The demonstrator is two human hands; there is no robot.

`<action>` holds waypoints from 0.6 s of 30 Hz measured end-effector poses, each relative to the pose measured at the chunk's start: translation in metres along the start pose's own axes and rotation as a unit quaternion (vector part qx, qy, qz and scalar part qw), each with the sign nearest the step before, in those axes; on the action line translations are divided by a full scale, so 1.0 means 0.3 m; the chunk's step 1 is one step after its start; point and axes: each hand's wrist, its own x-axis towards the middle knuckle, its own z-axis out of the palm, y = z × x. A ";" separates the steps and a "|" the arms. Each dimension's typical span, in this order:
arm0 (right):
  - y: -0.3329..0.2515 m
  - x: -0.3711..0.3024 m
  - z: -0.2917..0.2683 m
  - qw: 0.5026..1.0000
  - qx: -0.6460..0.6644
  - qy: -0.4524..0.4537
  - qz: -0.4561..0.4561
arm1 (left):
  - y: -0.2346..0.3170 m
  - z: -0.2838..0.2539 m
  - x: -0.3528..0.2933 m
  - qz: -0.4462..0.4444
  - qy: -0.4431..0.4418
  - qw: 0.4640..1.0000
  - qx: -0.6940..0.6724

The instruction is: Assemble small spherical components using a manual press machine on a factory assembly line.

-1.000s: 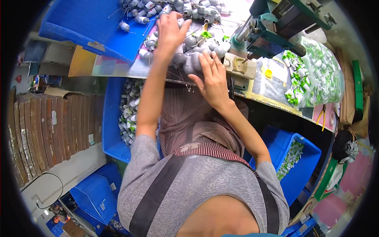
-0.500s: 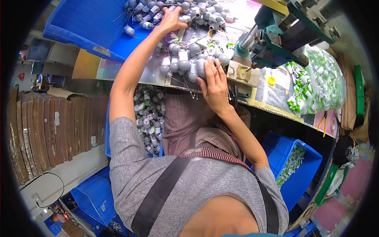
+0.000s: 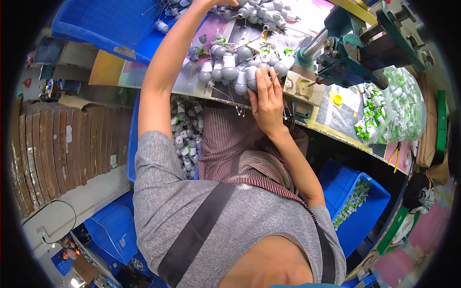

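My right hand (image 3: 269,103) lies against the near edge of a cluster of grey-and-white bulb-shaped parts (image 3: 229,72), fingers stretched out and touching the closest ones. Thin wires (image 3: 235,104) trail from these parts over the table's front edge. My left hand (image 3: 216,2) reaches to the far side, beside a second heap of the same parts (image 3: 261,13). The top of the picture cuts off most of that hand, so its grip is hidden.
A blue bin (image 3: 96,29) stands at the far left. Right of the cluster are a green metal press (image 3: 345,53) and a bag of green-and-white pieces (image 3: 401,105). Below the table, a bin of bulb parts (image 3: 185,129) and another blue bin (image 3: 370,211) flank my lap.
My left hand has moved farther away, partly out of the picture. My right hand stays on the near cluster. The whole view has shifted slightly.
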 end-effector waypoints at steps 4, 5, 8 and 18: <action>-0.155 0.060 -0.007 0.997 0.071 0.002 -0.034 | -0.580 -0.136 -0.138 0.027 0.065 0.997 0.019; -0.137 0.057 -0.010 0.998 0.057 -0.004 -0.022 | -0.573 -0.078 -0.219 0.047 0.052 0.995 0.069; -0.159 0.073 -0.036 0.998 0.061 -0.012 -0.006 | -0.577 0.008 -0.473 -0.031 0.032 0.993 0.105; -0.150 0.078 -0.029 1.000 -0.005 0.020 0.011 | -0.478 0.219 -0.592 -0.021 0.232 0.972 -0.020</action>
